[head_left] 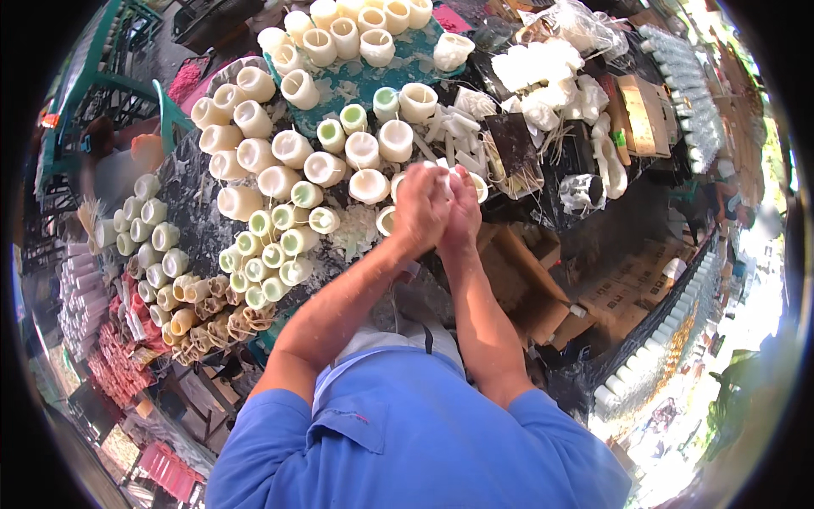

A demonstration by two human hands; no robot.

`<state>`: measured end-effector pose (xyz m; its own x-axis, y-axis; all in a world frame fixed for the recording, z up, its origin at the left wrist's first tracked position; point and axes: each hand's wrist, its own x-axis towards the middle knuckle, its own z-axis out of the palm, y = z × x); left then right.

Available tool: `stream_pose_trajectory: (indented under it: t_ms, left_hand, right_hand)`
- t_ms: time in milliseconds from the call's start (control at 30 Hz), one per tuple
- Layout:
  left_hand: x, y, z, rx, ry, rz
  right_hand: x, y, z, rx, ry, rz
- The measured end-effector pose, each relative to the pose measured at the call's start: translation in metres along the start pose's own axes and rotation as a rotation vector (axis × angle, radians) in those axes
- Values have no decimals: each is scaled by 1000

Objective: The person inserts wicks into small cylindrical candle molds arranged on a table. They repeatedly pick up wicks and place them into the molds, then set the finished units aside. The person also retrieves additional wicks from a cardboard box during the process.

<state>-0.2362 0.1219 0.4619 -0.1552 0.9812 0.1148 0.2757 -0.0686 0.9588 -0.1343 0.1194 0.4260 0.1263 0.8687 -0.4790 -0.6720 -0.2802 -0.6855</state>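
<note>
Over the front edge of the worktable, my left hand (420, 205) and my right hand (462, 210) are pressed together with fingers curled. A small white piece (444, 167), like wax, shows between their fingertips; most of it is hidden. Beneath and beside the hands stand pale, hollow-topped candles, one of them a cream candle (370, 186) just left of my left hand. Thin white sticks (465, 146) lie loose beyond the fingers. Further left are many cream candles (325, 169) with wicks and a group of green-tinted candles (306, 194).
A teal board (339, 92) carries more candles at the back. Right of it are a white waxy heap (538, 76) and a dark flat box (512, 146). An open cardboard box (521, 280) stands low on the right. White stick bundles (80, 297) lie far left.
</note>
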Motion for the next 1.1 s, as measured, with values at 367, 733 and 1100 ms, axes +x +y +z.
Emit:
stream_pose_trajectory:
  t_ms: [367, 733, 1100]
  left_hand:
    - [114, -23, -48, 433, -683, 312]
    - [-59, -23, -93, 411, -359, 201]
    - [0, -48, -107, 165, -470, -251]
  right_hand:
    - [-13, -22, -18, -17, -120, 96]
    - [-70, -34, -22, -747, -289, 321]
    - [-61, -26, 25, -1163, -418, 353]
